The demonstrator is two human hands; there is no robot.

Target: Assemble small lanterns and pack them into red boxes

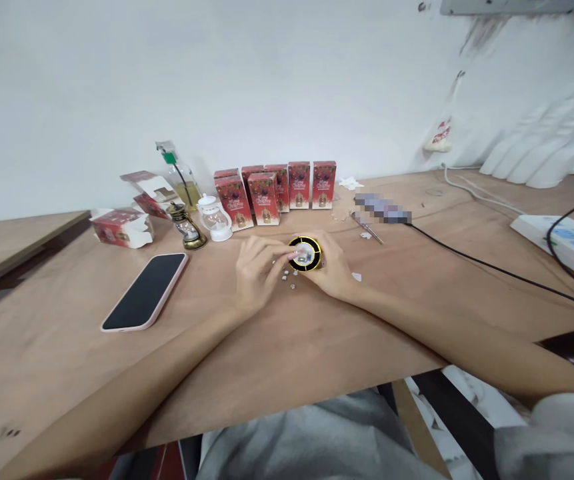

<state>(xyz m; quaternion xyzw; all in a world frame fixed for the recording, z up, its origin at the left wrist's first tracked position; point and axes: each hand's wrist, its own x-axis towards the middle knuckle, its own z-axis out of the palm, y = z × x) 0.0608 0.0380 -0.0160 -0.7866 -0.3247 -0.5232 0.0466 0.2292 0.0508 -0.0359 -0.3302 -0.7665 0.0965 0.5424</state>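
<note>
Nearest the camera, grey clothing shows below the counter point(67, 373) edge, and both forearms run forward over the wood and converge towards its middle. There the two hands meet around a small black-and-gold disc point(305, 253), which sits just above the counter, directly between them. The right hand point(329, 267) curls around the disc's right side and back and grips it. The left hand point(257, 270) comes in from the left with bent fingers, its tips pinched on the near-left rim. The disc is round, so it has no long axis to speak of; its pale open face tilts up towards the camera. Both hands touch it, the right carrying more of it. A few small loose bits point(289, 279) lie on the wood just below the hands.

To the left, apart from the hands, a phone point(145, 291) lies face up. Beyond stand a bronze lantern point(187, 228) and a white lantern point(214, 219) side by side, opened cartons point(121, 227) to their left, and a row of red boxes point(277, 187) near the wall. To the right, a black cable point(467, 257) runs towards a white power strip point(561, 243).
</note>
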